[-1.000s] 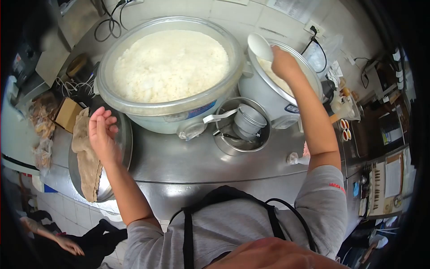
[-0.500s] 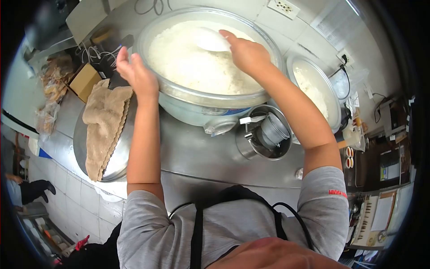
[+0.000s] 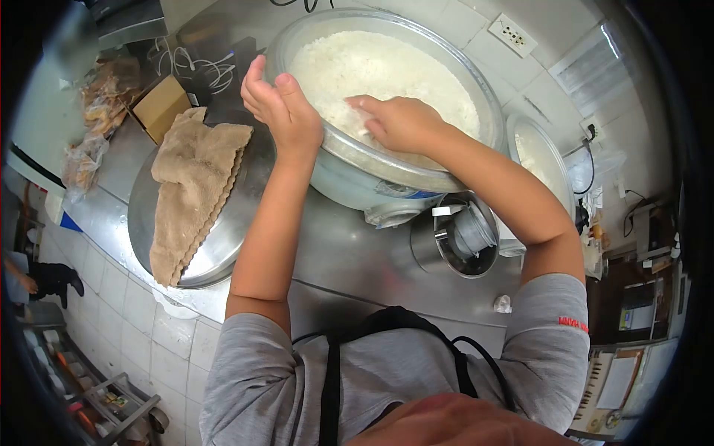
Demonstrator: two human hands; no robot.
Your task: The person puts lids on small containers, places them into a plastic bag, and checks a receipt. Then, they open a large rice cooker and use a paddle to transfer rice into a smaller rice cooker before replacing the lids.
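Observation:
A large round cooker [image 3: 349, 182] full of white rice [image 3: 416, 67] stands before me, metal rim around it. My left hand [image 3: 286, 111] is open, its fingers raised and its wrist side against the rim's left edge. Over the rice near the front rim is my right hand [image 3: 401, 123], closed with its index finger pointing left. It grips a white rice paddle [image 3: 363, 128], mostly hidden under the hand and in the rice.
Left of the cooker, a brown cloth [image 3: 193, 193] lies on a round metal lid [image 3: 141, 223]. A metal pitcher [image 3: 428, 249] holding a grey cup [image 3: 472, 230] stands at the front right. Behind it is a second rice container [image 3: 539, 152]. A person's legs [image 3: 56, 282] show far left.
My right hand has come down and toward the near side of the rice, and the paddle's broad white face has gone from sight. The view has shifted, so the cooker appears further right.

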